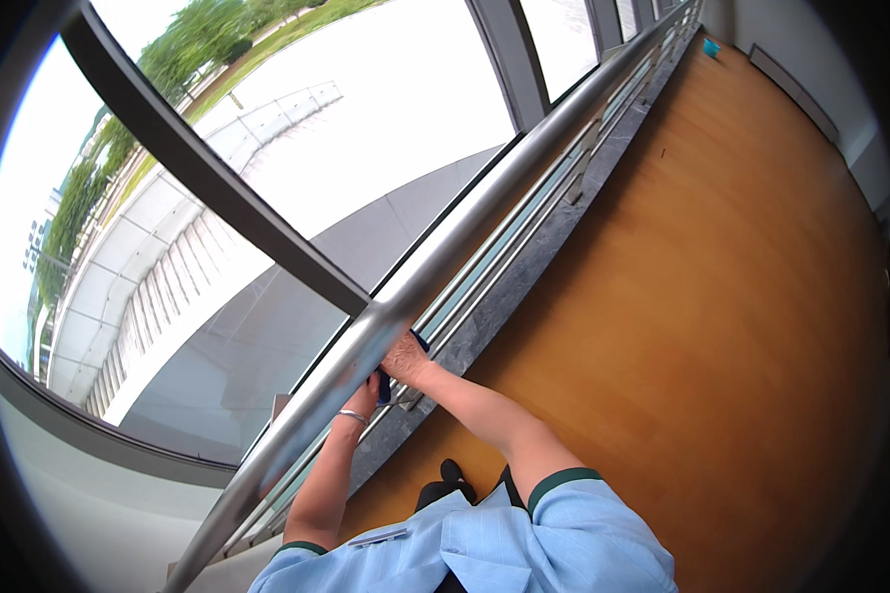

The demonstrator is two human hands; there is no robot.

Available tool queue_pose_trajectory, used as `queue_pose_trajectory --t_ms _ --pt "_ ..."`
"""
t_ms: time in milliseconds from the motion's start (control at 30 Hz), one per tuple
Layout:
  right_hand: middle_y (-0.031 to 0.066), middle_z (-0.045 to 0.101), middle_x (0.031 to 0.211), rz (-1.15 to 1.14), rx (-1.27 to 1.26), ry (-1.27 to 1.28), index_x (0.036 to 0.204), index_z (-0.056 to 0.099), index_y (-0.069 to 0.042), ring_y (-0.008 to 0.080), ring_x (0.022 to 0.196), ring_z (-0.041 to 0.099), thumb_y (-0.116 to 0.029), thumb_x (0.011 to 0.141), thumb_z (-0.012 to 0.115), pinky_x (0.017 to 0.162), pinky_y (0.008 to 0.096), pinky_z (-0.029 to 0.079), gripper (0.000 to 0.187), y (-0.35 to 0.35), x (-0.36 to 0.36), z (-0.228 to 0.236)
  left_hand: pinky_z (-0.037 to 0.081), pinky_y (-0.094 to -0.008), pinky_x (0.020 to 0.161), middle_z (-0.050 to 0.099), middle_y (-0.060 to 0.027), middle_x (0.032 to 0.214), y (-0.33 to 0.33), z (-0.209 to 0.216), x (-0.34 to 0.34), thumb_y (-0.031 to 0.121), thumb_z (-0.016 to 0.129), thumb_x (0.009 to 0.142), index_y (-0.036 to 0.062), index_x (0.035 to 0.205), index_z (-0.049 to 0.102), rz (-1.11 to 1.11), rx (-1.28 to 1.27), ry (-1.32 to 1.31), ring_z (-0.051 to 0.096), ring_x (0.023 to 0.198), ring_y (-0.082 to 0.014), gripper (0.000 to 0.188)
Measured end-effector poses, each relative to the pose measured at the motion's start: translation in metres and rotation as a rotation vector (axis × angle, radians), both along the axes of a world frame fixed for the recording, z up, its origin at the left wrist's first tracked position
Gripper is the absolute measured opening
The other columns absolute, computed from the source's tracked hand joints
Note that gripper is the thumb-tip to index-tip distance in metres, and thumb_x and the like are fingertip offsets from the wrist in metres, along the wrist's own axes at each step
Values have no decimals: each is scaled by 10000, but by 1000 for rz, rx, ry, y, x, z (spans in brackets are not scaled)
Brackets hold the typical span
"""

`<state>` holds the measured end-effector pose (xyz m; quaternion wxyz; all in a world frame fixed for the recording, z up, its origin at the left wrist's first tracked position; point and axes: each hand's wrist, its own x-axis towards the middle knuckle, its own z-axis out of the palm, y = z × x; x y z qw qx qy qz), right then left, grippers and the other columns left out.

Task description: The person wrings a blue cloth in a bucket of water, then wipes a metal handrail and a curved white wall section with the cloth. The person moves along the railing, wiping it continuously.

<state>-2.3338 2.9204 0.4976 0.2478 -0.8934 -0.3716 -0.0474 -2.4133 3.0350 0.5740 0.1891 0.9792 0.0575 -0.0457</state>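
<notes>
Both my arms reach forward to a metal railing, whose thick silver handrail (331, 381) runs up and to the right. My left hand (362, 398), with a bracelet at the wrist, is at the near side of the handrail, its fingertips partly hidden. A little farther along, my right hand (403, 360) is closed just under the handrail, beside the thinner lower bars. A dark blue cloth (384, 387) shows between the two hands, gripped by them. Another dark blue bit sticks out past my right hand.
Large windows in dark frames (213, 178) stand behind the railing. Along its foot runs a grey stone ledge (504, 306), then a brown wooden floor (682, 326). A small turquoise container (711, 47) stands at the far end. My black shoe (452, 472) is near the ledge.
</notes>
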Motion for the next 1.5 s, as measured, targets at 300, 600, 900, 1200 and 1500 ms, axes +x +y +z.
queue_pose_trajectory --t_ms 300,600,900,1200,1500 --pt "7 523 1051 -161 37 -393 1028 600 -234 174 1141 459 -187 886 484 1117 487 147 189 -50 51 12 453 -457 835 585 -174 1088 -43 -19 69 195 627 815 37 1104 491 -136 163 -267 574 1021 -350 357" --pt "23 537 1076 -138 11 -423 1073 584 -241 201 1163 453 -175 916 449 1114 507 148 217 -153 162 -8 484 -450 780 593 -175 1009 -132 -60 185 181 621 815 27 1064 491 -156 373 -327 603 933 -355 320" --pt "11 554 1077 -146 1 -340 1035 615 -253 204 1145 466 -200 919 436 1103 496 164 220 -195 212 -22 490 -445 806 611 -176 1032 -192 -61 228 168 560 859 41 1049 497 -118 345 -334 616 967 -353 237" --pt "51 401 1435 -83 -157 -62 1356 441 -199 246 1346 323 -193 923 427 1104 519 187 433 -199 210 -15 372 -467 1032 470 -224 1360 -224 -25 221 148 464 932 67 1395 392 -15 110 -184 456 1252 -393 475" --pt "162 527 1282 21 134 103 1231 534 -51 322 1249 427 -223 924 433 1106 421 265 366 -230 203 22 364 -441 1039 464 -189 1372 -218 -48 228 217 518 938 79 1382 421 180 -697 -85 434 1274 -364 475"
